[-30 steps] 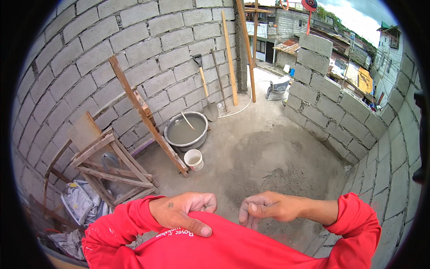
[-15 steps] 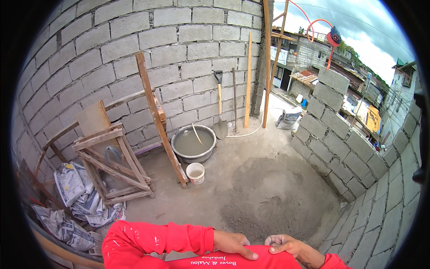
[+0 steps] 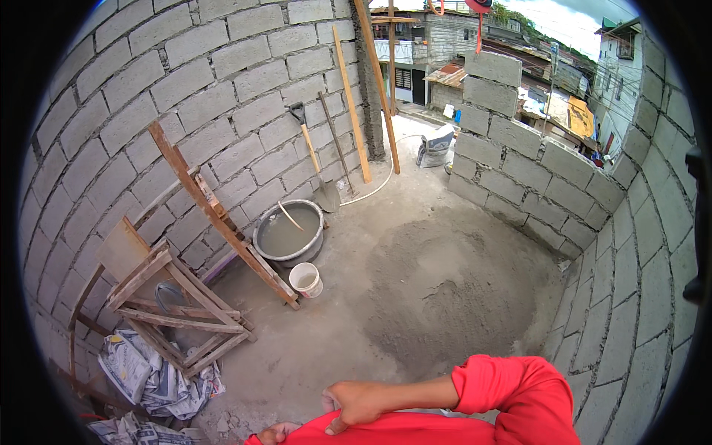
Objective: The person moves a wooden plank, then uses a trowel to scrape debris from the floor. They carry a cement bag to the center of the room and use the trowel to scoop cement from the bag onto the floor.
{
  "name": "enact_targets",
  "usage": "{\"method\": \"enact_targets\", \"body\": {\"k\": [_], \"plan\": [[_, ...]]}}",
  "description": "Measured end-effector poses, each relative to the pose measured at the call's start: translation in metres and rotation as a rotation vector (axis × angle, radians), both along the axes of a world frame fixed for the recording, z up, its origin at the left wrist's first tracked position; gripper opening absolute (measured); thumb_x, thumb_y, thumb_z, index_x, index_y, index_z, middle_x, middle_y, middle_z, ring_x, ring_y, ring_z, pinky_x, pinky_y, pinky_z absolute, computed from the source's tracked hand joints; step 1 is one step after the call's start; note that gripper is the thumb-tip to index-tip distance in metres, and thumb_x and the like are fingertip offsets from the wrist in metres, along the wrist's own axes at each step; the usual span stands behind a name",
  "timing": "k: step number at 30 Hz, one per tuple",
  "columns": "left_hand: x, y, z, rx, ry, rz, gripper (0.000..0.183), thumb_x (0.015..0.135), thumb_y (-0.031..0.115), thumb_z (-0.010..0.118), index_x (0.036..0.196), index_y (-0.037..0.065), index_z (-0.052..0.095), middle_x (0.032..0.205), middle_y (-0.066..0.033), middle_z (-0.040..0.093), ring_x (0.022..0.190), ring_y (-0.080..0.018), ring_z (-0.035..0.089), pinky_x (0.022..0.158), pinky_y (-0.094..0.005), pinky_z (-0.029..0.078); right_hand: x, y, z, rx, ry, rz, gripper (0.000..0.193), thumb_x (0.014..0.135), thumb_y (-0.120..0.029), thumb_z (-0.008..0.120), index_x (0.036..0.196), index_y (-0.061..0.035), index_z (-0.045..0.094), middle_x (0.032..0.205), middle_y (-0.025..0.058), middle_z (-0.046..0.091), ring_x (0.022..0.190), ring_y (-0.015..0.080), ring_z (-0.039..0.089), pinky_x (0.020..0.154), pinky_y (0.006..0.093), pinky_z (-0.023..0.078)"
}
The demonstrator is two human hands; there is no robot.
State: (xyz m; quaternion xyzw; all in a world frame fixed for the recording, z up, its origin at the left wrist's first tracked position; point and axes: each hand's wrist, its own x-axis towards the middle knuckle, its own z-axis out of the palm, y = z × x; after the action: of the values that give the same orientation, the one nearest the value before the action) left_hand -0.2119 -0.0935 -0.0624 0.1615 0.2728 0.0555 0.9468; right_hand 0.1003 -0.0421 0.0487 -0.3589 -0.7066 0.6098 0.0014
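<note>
My right hand (image 3: 357,404) is closed on the edge of the red shirt (image 3: 415,430), thumb on top of the cloth and fingers curled under it. Its forearm comes in from the right, the red sleeve pushed up near the elbow. Low at the bottom edge, my left hand (image 3: 277,432) looks bunched at the same shirt, partly cut off by the frame. Beyond my hands, a round heap of grey sand or dry mix (image 3: 460,289) is spread on the concrete floor, with a shallow hollow in it.
A tub of murky water (image 3: 289,251) and a small white bucket (image 3: 305,280) stand by a leaning plank (image 3: 215,208). A wooden frame (image 3: 178,315) and crumpled sacks (image 3: 152,378) lie left. A shovel (image 3: 311,152) rests on the block wall (image 3: 222,89); a full sack (image 3: 436,146) stands behind.
The view has turned right and down. Both hands now appear farther left in the picture, and my left forearm has dropped out of sight. Both hands stay at the shirt.
</note>
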Motion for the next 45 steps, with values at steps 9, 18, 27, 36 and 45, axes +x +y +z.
{"method": "enact_targets", "body": {"k": [9, 18, 27, 36, 45], "plan": [[0.157, 0.075, -0.026, 1.308, 0.652, 0.437, 0.031, 0.077, 0.008, 0.081, 0.086, 0.004, 0.051, 0.071, 0.0034, 0.053, 0.062, -0.0048, 0.044, 0.053, -0.0222, 0.037, 0.121, -0.038, -0.061, -0.769, 0.530, -0.704, 0.051, 0.097, -0.036, 0.059, 0.126, 0.0066, 0.052, 0.122, 0.0178, 0.060, 0.113, 0.0263, 0.059, 0.095, 0.0382, 0.049], [0.246, 0.081, 0.085, 2.042, 0.445, 0.187, 0.029, 0.077, 0.022, 0.082, 0.084, 0.002, 0.062, 0.059, -0.0067, 0.056, 0.056, -0.0130, 0.053, 0.052, -0.0291, 0.043, 0.215, -0.150, -0.059, -0.656, 1.231, -0.510, 0.060, 0.097, -0.024, 0.058, 0.139, 0.0134, 0.037, 0.136, 0.0190, 0.052, 0.127, 0.0220, 0.050, 0.109, 0.0341, 0.037], [0.235, 0.070, 0.060, 1.049, 0.317, -0.591, 0.038, 0.091, 0.037, 0.070, 0.095, -0.001, 0.067, 0.078, -0.0030, 0.068, 0.071, -0.0087, 0.061, 0.064, -0.0287, 0.050, 0.203, -0.184, -0.127, -0.186, 0.218, -0.822, 0.047, 0.089, -0.036, 0.071, 0.113, 0.0016, 0.056, 0.095, 0.0099, 0.067, 0.089, 0.0198, 0.064, 0.078, 0.0330, 0.048], [0.124, 0.068, 0.030, 0.325, 0.538, -0.105, 0.046, 0.094, 0.021, 0.064, 0.126, -0.010, 0.052, 0.118, -0.0146, 0.066, 0.104, -0.0198, 0.065, 0.093, -0.0306, 0.050, 0.125, -0.057, -0.142, 0.435, -0.147, -0.866, 0.035, 0.091, -0.033, 0.065, 0.108, -0.0030, 0.057, 0.088, 0.0235, 0.067, 0.087, 0.0384, 0.065, 0.073, 0.0453, 0.050], [0.009, -0.040, -0.014, 0.490, 0.463, 0.182, 0.037, 0.093, 0.024, 0.068, 0.113, -0.004, 0.053, 0.108, -0.0095, 0.063, 0.099, -0.0134, 0.058, 0.089, -0.0279, 0.045, 0.147, -0.090, -0.065, -0.160, 0.100, -0.567, 0.045, 0.092, -0.042, 0.065, 0.110, -0.0003, 0.063, 0.096, 0.0159, 0.069, 0.089, 0.0263, 0.064, 0.080, 0.0364, 0.049]]}}
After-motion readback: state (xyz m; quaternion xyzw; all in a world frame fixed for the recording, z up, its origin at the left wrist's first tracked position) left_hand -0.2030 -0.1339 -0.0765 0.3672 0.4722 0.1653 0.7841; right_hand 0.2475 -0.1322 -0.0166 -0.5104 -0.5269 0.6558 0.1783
